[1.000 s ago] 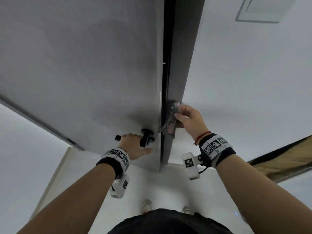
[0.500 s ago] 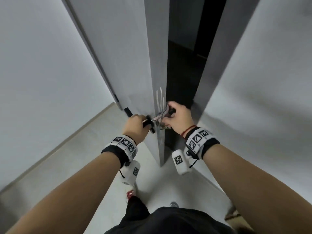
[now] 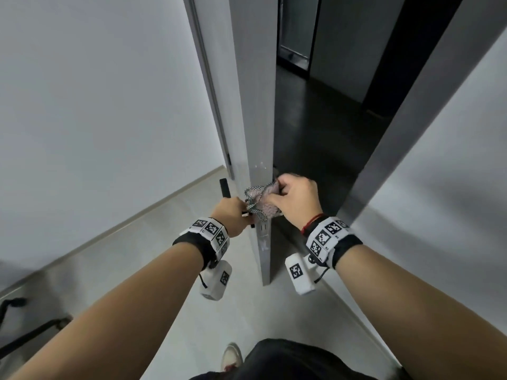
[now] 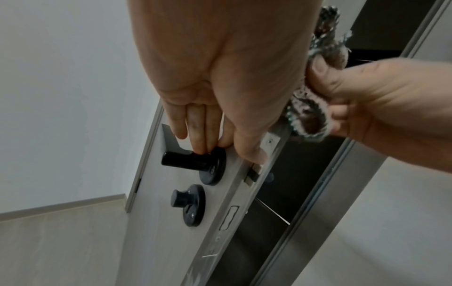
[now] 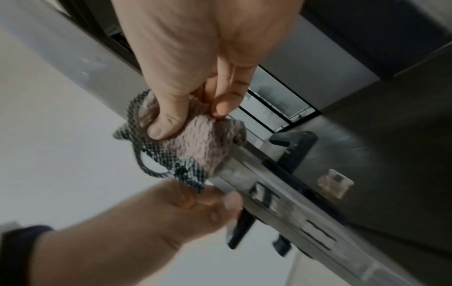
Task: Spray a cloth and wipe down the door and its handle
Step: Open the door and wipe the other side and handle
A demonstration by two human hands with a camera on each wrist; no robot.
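White walls (image 3: 96,91) and a pale floor (image 3: 153,270) sit around the grey door (image 3: 258,78), which stands partly open onto a dark room. On the right hand (image 3: 295,200), the thumb and curled fingers squeeze a bunched pink cloth (image 3: 262,200) against the door's thin edge, above the metal latch plate (image 4: 254,170). The left hand (image 3: 230,215) has its fingers (image 4: 195,131) close together and bent down on the black handle (image 4: 188,160). A black turn knob (image 4: 183,201) sits just below the handle.
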